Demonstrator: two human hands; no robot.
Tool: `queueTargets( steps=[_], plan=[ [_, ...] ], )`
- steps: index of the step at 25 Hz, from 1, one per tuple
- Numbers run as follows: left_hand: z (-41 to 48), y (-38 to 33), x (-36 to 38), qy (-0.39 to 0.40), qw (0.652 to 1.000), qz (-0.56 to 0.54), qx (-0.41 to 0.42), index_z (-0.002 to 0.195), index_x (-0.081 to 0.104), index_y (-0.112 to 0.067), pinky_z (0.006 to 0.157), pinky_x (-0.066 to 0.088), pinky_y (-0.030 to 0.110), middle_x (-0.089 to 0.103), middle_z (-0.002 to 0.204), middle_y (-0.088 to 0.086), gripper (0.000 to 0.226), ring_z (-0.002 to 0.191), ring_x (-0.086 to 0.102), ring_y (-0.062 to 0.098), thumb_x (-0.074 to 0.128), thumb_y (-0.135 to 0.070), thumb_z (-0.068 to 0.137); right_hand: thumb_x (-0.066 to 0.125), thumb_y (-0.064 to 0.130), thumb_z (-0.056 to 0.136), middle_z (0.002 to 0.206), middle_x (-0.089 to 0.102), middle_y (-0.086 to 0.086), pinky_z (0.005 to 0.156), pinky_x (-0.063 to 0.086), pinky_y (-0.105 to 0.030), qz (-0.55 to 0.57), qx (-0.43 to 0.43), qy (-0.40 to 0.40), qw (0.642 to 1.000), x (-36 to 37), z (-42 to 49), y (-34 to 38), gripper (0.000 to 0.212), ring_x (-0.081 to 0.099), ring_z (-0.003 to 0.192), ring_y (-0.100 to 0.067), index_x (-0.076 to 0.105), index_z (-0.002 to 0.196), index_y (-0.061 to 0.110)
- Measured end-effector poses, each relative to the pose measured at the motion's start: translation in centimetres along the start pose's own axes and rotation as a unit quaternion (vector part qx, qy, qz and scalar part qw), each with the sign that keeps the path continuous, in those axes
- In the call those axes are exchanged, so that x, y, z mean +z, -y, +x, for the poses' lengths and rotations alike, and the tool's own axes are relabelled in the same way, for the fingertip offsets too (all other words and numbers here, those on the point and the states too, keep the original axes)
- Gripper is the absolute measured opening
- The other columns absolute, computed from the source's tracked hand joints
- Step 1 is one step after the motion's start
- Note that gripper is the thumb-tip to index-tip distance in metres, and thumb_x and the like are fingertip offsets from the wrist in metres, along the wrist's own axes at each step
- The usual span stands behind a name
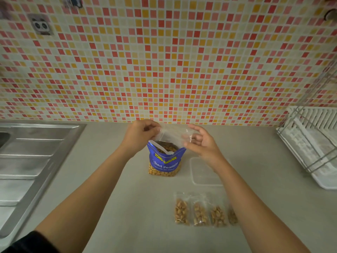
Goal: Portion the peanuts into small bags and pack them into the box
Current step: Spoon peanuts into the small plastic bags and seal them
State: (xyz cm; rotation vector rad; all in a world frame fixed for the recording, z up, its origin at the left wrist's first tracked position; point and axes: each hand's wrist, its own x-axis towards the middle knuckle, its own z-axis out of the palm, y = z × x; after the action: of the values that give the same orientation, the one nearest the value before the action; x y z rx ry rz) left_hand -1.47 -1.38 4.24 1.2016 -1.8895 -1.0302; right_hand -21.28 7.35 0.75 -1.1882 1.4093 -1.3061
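Note:
A blue peanut pouch (165, 161) stands upright on the counter with its top torn open and peanuts showing inside. Just above its mouth I hold a small clear plastic bag (172, 136). My left hand (140, 136) pinches the bag's left edge and my right hand (200, 143) grips its right edge. The bag looks empty. Several small bags filled with peanuts (200, 210) lie in a row on the counter near me, one partly hidden by my right forearm. A clear plastic box (204, 172) sits to the right of the pouch, partly under my right arm.
A steel sink with drainboard (31, 161) takes up the left side. A white dish rack (313, 143) stands at the right edge. A mosaic tiled wall (164, 61) rises behind the grey counter (127, 207).

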Motion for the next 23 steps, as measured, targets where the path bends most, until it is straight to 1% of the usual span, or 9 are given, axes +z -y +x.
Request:
queueTargets(
  steps=[3, 6, 8, 10, 12, 15, 19, 21, 23],
  plan=[
    [0.4, -0.1, 0.1, -0.001, 0.999, -0.035, -0.011, 0.087, 0.07, -0.016, 0.076, 0.056, 0.037, 0.068, 0.077, 0.01, 0.009, 0.066, 0.061, 0.019, 0.062, -0.012, 0.085, 0.062, 0.01, 0.064, 0.117, 0.055, 0.008, 0.095, 0.04, -0.02, -0.073, -0.038, -0.048, 0.995, -0.2, 0.4, -0.1, 0.07, 0.052, 0.112, -0.011, 0.041, 0.128, 0.028],
    [0.3, -0.3, 0.5, 0.006, 0.999, -0.043, -0.021, 0.087, 0.07, -0.016, 0.068, 0.057, 0.024, 0.068, 0.075, 0.007, 0.01, 0.063, 0.062, 0.018, 0.063, -0.009, 0.085, 0.064, 0.026, 0.066, 0.131, 0.044, 0.008, 0.105, 0.026, -0.013, -0.264, -0.179, -0.101, 0.942, 0.4, 0.3, 0.5, 0.073, 0.04, 0.123, -0.007, 0.04, 0.134, 0.016],
    [0.1, -0.6, 1.0, 0.015, 0.999, -0.041, -0.024, 0.085, 0.071, -0.015, 0.065, 0.056, 0.022, 0.067, 0.07, 0.009, 0.012, 0.06, 0.06, 0.017, 0.063, -0.006, 0.084, 0.069, 0.038, 0.069, 0.135, 0.044, 0.003, 0.107, 0.021, -0.016, -0.383, -0.229, -0.065, 0.893, 1.1, 0.4, 1.0, 0.076, 0.037, 0.125, -0.011, 0.041, 0.135, 0.014],
    [0.0, -0.8, 1.4, 0.028, 0.999, -0.032, -0.018, 0.081, 0.071, -0.016, 0.062, 0.054, 0.019, 0.067, 0.067, 0.01, 0.013, 0.055, 0.059, 0.01, 0.063, -0.006, 0.083, 0.075, 0.046, 0.067, 0.139, 0.045, -0.001, 0.107, 0.019, -0.021, -0.447, -0.222, -0.024, 0.866, 1.8, 0.7, 1.1, 0.085, 0.037, 0.128, -0.017, 0.039, 0.138, 0.015],
    [-0.1, -1.0, 1.6, 0.036, 0.999, -0.031, -0.017, 0.078, 0.071, -0.017, 0.059, 0.053, 0.015, 0.067, 0.067, 0.01, 0.015, 0.05, 0.058, 0.004, 0.062, -0.005, 0.082, 0.076, 0.048, 0.067, 0.137, 0.048, -0.002, 0.107, 0.023, -0.024, -0.454, -0.208, -0.019, 0.866, 2.1, 1.0, 0.8, 0.086, 0.04, 0.127, -0.02, 0.04, 0.138, 0.016],
    [0.0, -0.9, 1.7, 0.038, 0.998, -0.035, -0.024, 0.082, 0.072, -0.011, 0.056, 0.052, 0.012, 0.068, 0.068, 0.01, 0.01, 0.049, 0.059, 0.002, 0.064, -0.007, 0.082, 0.077, 0.042, 0.068, 0.127, 0.057, -0.003, 0.101, 0.032, -0.027, -0.423, -0.219, -0.045, 0.878, 2.4, 1.2, 0.5, 0.072, 0.049, 0.118, -0.021, 0.051, 0.129, 0.014],
    [0.3, -0.3, 1.6, 0.077, 0.994, -0.058, -0.043, 0.09, 0.073, -0.006, 0.057, 0.051, 0.012, 0.069, 0.071, 0.009, 0.012, 0.059, 0.062, 0.009, 0.065, -0.012, 0.084, 0.079, 0.032, 0.067, 0.107, 0.065, 0.002, 0.091, 0.046, -0.03, -0.351, -0.223, -0.059, 0.908, 2.5, 1.1, 0.3, 0.05, 0.059, 0.101, -0.015, 0.062, 0.111, 0.015],
    [0.3, -0.1, 1.3, 0.081, 0.994, -0.058, -0.034, 0.099, 0.07, -0.012, 0.061, 0.05, 0.015, 0.069, 0.087, 0.008, 0.019, 0.07, 0.062, 0.012, 0.06, -0.025, 0.088, 0.081, 0.03, 0.067, 0.102, 0.065, 0.007, 0.088, 0.047, -0.024, -0.311, -0.213, -0.067, 0.924, 2.3, 1.1, 0.1, 0.047, 0.06, 0.096, -0.008, 0.063, 0.107, 0.016],
    [1.1, 1.0, 1.1, 0.002, 0.997, 0.073, 0.003, 0.115, 0.062, -0.017, 0.073, 0.047, 0.019, 0.06, 0.109, 0.001, 0.033, 0.088, 0.058, 0.013, 0.054, -0.038, 0.09, 0.082, 0.031, 0.066, 0.1, 0.062, 0.013, 0.087, 0.044, -0.013, -0.277, -0.189, -0.071, 0.94, 1.9, 1.2, 0.0, 0.049, 0.058, 0.095, -0.002, 0.061, 0.109, 0.018]
  ],
)
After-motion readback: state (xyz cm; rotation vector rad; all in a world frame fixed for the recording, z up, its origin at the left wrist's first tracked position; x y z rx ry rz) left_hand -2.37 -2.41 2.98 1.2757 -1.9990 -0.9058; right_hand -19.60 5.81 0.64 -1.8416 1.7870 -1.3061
